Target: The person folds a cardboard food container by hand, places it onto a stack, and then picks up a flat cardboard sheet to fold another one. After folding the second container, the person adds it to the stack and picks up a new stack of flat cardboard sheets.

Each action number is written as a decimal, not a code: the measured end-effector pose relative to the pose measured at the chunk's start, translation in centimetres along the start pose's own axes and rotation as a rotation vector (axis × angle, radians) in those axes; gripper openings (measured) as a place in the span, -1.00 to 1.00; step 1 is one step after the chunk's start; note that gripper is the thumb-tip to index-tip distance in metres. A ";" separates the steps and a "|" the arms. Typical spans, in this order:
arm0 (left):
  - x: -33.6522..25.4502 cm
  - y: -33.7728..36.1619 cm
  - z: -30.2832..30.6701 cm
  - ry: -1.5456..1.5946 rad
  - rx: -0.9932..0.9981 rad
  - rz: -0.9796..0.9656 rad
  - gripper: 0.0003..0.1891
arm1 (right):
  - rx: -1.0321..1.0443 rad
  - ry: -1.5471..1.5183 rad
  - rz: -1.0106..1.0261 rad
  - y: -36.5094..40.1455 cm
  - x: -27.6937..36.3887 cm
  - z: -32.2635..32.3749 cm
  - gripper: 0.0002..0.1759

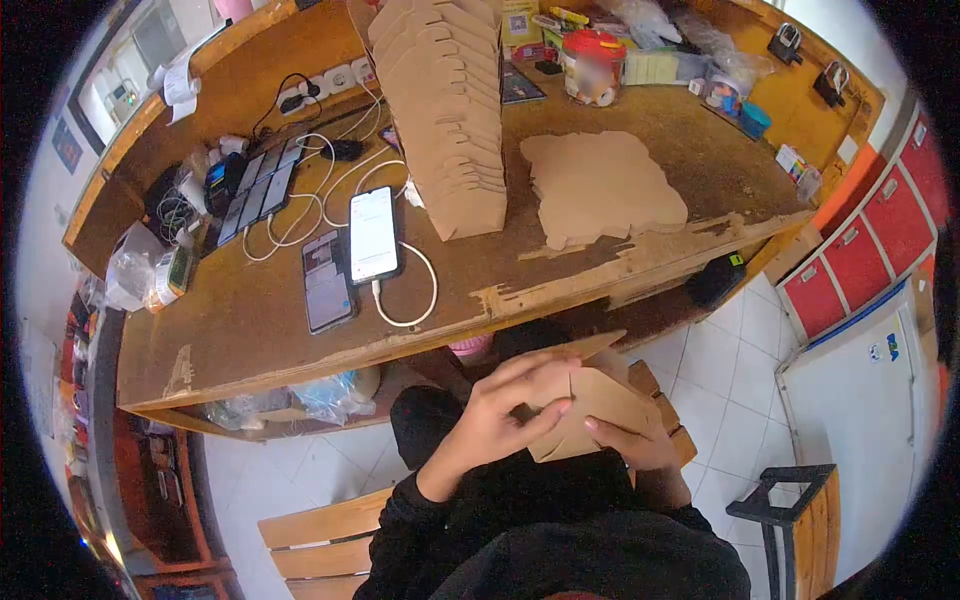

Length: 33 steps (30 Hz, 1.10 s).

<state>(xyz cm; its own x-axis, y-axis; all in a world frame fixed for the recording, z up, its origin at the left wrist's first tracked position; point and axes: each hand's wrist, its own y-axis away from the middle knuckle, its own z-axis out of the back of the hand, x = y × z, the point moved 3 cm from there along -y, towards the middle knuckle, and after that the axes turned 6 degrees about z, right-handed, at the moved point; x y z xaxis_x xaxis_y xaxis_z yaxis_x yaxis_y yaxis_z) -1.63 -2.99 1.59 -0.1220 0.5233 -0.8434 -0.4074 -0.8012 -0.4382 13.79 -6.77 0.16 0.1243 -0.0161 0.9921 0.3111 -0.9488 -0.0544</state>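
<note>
Both my hands hold a brown cardboard box blank (590,405) in my lap, below the edge of the wooden desk (250,320). My left hand (505,405) grips its left side with fingers curled over a flap. My right hand (632,445) pinches its lower right edge. On the desk stand a tall stack of folded brown boxes (447,110) and, to its right, a pile of flat blanks (600,185).
Two phones (374,235) (327,280) lie on the desk with white charging cables, more phones (258,185) behind them. A red-lidded jar (593,68) and clutter sit at the back. A wooden bench (320,530) and a black stand (790,510) flank me on the tiled floor.
</note>
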 end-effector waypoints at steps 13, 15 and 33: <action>0.5 0.4 -0.2 -0.410 0.070 -0.197 -0.57 | 0.043 0.141 0.053 -0.5 0.7 0.7 -0.58; -0.1 0.4 -0.3 -0.440 0.055 -0.178 -0.56 | 0.043 0.150 0.063 -0.8 1.0 0.8 -0.59; 1.3 0.6 0.5 0.093 0.257 0.104 -0.53 | 0.160 0.222 0.156 -1.7 0.8 1.8 -0.52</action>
<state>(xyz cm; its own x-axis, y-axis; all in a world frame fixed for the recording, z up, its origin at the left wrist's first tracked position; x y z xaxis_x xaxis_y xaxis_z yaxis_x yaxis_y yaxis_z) -2.50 -2.67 0.40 -0.0959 0.4039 -0.9098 -0.6148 -0.7428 -0.2650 15.00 -4.57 0.87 -0.0210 -0.2432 0.9698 0.4511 -0.8679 -0.2078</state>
